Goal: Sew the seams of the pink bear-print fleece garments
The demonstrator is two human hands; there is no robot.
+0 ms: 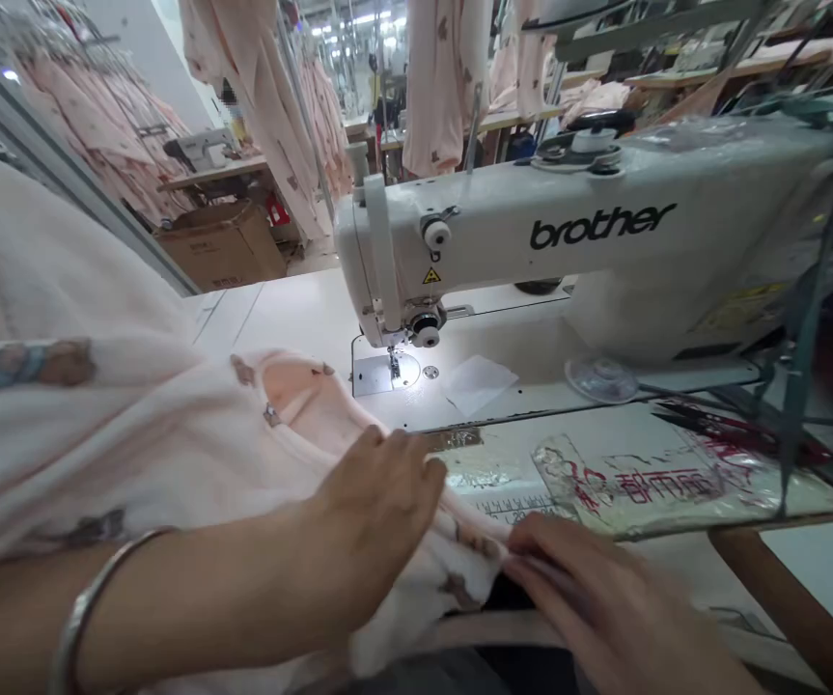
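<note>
A pale pink fleece garment (191,444) with small bear prints spreads across the left of the table and down over its front edge. My left hand (379,512), a metal bangle on its wrist, is closed on the garment's bound edge, just below the round opening. Lower right, my right hand (590,598) pinches the same edge; it is blurred by motion. Beyond both hands stands a white sewing machine (503,232). Its lit presser foot (394,365) sits over the metal needle plate, apart from the cloth.
A small white sheet (481,381) and a clear round disc (600,379) lie right of the needle. Dark scissors (712,420) rest at the right. Behind are a cardboard box (220,246) and hanging pink garments (437,87).
</note>
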